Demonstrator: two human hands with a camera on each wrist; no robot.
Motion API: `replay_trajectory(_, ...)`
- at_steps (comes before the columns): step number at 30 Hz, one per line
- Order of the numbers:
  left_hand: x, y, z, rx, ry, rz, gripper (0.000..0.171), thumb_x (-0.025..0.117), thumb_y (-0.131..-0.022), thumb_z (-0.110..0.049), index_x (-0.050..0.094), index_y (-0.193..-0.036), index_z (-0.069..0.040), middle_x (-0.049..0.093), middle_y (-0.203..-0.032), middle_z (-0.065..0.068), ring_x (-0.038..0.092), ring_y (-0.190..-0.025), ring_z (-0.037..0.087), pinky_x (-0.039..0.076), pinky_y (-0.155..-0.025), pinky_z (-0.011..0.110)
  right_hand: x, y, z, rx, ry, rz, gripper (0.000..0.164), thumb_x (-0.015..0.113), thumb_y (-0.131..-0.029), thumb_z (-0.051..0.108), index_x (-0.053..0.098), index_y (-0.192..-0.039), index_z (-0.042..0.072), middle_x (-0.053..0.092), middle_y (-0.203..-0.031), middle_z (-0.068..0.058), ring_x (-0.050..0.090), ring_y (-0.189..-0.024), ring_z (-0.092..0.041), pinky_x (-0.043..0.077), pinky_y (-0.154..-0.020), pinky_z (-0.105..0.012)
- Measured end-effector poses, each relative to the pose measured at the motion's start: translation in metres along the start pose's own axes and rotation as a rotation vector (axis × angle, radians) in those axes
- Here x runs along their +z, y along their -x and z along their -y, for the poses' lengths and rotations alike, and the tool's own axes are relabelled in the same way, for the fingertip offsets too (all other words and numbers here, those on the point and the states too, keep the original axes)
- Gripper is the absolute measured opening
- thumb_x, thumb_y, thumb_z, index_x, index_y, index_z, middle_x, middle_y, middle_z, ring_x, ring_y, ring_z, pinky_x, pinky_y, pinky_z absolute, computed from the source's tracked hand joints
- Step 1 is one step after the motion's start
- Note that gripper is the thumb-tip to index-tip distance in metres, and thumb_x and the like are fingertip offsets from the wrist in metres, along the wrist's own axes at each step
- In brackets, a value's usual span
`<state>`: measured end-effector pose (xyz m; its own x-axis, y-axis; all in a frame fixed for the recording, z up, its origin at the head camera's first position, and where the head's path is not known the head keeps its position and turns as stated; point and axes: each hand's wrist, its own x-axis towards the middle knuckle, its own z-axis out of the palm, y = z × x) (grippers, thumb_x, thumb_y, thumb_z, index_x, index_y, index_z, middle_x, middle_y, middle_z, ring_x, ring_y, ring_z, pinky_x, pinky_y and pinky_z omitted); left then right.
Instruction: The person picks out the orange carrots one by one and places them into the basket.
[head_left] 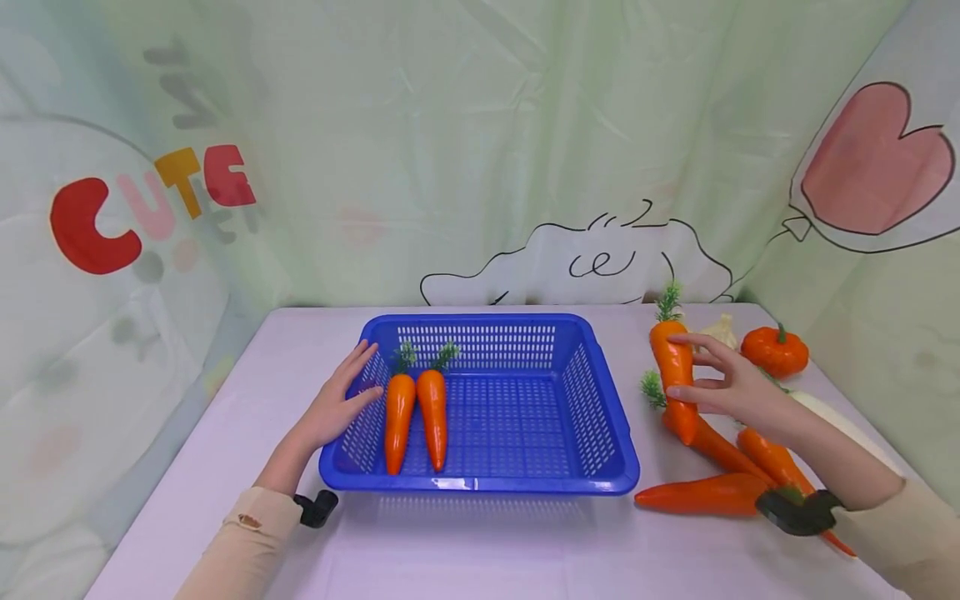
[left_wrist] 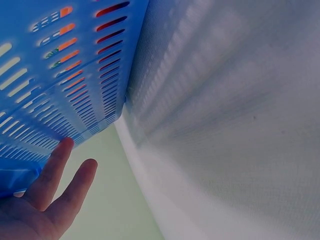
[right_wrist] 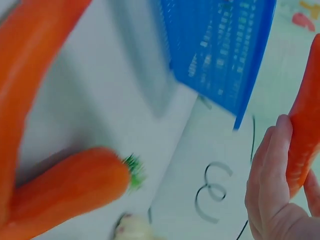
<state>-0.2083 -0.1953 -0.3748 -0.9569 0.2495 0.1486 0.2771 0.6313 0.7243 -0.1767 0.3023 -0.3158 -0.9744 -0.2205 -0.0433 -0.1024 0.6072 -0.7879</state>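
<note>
My right hand [head_left: 723, 379] pinches an orange carrot [head_left: 672, 360] with a green leafy top, between thumb and fingers. This carrot is upright, leaves up, above the carrots at the right of the blue basket. In the right wrist view the fingers lie along its side. My left hand [head_left: 337, 400] is at the left rim of the blue plastic basket [head_left: 480, 483], fingers extended; the left wrist view shows two straight fingers [left_wrist: 75, 187] beside the slotted outer wall. Inside the basket, on its left side, lie two carrots, the left one [head_left: 400, 421] and the right one [head_left: 432, 417], leaves toward the back.
Several more carrots [head_left: 705, 495] lie in a loose pile right of the basket, under my right forearm. Behind them are a small orange pumpkin [head_left: 774, 352], a garlic bulb [head_left: 722, 330] and a long white vegetable [head_left: 843, 421]. A printed curtain [head_left: 360, 150] hangs behind the white table [head_left: 450, 558].
</note>
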Motion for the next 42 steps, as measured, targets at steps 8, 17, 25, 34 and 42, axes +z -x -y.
replay_trajectory(8, 0.0, -0.002, 0.001, 0.0, -0.019, -0.001, 0.064, 0.053, -0.09, -0.023, 0.023, -0.146, -0.014, 0.012, -0.152, 0.011, 0.013, -0.137, 0.037, 0.017, -0.1, 0.065, 0.017, -0.015, 0.032, -0.01, -0.05, 0.08, 0.072, 0.063, -0.086, 0.03, 0.021, -0.143, 0.015, 0.024, -0.137, -0.031, 0.04, -0.114, -0.054, 0.049, -0.08, -0.051)
replay_trajectory(17, -0.001, -0.001, -0.001, -0.012, -0.023, -0.004, 0.064, 0.053, -0.091, -0.022, 0.023, -0.146, -0.014, 0.011, -0.152, 0.012, 0.013, -0.136, 0.038, 0.018, -0.099, 0.065, 0.035, -0.029, 0.064, -0.037, -0.104, 0.134, 0.073, 0.066, -0.084, 0.028, 0.024, -0.143, 0.014, 0.025, -0.138, -0.03, 0.048, -0.111, -0.047, 0.053, -0.075, -0.044)
replay_trajectory(25, 0.0, -0.001, -0.002, -0.011, -0.017, -0.002, 0.064, 0.053, -0.091, -0.02, 0.023, -0.146, -0.014, 0.012, -0.152, 0.012, 0.012, -0.136, 0.037, 0.017, -0.099, 0.064, 0.048, -0.039, 0.088, -0.057, -0.131, 0.16, 0.071, 0.068, -0.082, 0.026, 0.028, -0.14, 0.016, 0.027, -0.138, -0.027, 0.051, -0.109, -0.043, 0.053, -0.075, -0.042)
replay_trajectory(34, 0.0, -0.001, -0.001, -0.013, -0.014, -0.004, 0.065, 0.054, -0.09, -0.024, 0.023, -0.146, -0.015, 0.012, -0.152, 0.011, 0.013, -0.136, 0.037, 0.019, -0.099, 0.065, 0.061, -0.05, 0.108, -0.077, -0.155, 0.201, 0.071, 0.068, -0.083, 0.023, 0.028, -0.141, 0.015, 0.025, -0.138, -0.027, 0.051, -0.11, -0.043, 0.052, -0.077, -0.045)
replay_trajectory(42, 0.001, 0.0, 0.0, -0.013, -0.015, -0.009, 0.065, 0.054, -0.09, -0.022, 0.022, -0.146, -0.015, 0.012, -0.152, 0.011, 0.013, -0.136, 0.037, 0.02, -0.098, 0.065, 0.09, -0.068, 0.11, -0.107, -0.196, 0.195, 0.066, 0.067, -0.083, 0.015, 0.031, -0.138, 0.01, 0.033, -0.129, -0.028, 0.056, -0.101, -0.04, 0.054, -0.074, -0.041)
